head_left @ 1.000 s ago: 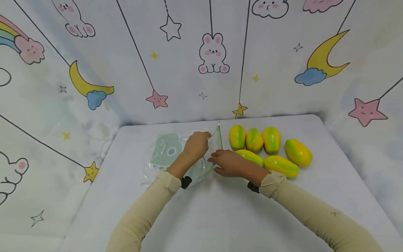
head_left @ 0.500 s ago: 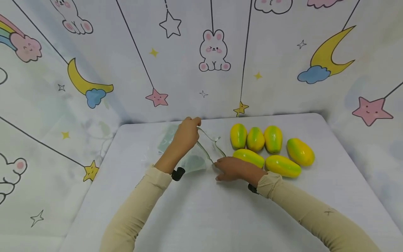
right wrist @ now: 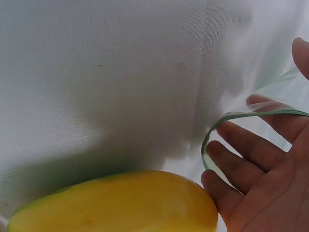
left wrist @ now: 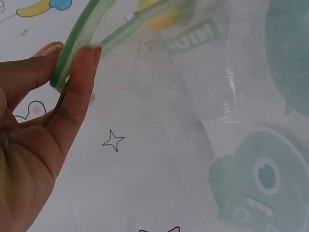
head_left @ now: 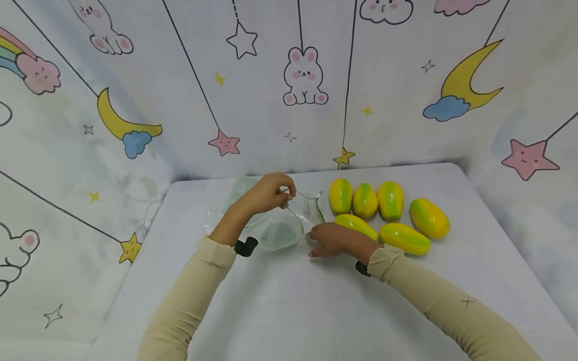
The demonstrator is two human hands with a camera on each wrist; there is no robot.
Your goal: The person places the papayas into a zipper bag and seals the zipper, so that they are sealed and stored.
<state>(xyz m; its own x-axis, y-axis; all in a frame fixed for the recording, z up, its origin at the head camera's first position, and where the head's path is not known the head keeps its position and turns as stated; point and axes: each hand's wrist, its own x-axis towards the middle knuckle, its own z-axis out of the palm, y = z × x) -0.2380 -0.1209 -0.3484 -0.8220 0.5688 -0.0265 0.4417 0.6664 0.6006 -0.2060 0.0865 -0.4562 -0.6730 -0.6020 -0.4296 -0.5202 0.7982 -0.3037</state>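
Bag (head_left: 279,234), clear, pale green cartoon print (left wrist: 236,179), green rim (left wrist: 72,41) pinched by left hand (head_left: 270,193), right hand (head_left: 331,239) outspread

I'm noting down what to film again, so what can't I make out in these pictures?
- Head view: the near underside of the front-left fruit, hidden by the right hand.
- Right wrist view: the lower part of the yellow fruit and most of the thumb, cut off by the bottom and right edges respectively.
- Left wrist view: the yellow shape behind the clear bag, blurred by its film.
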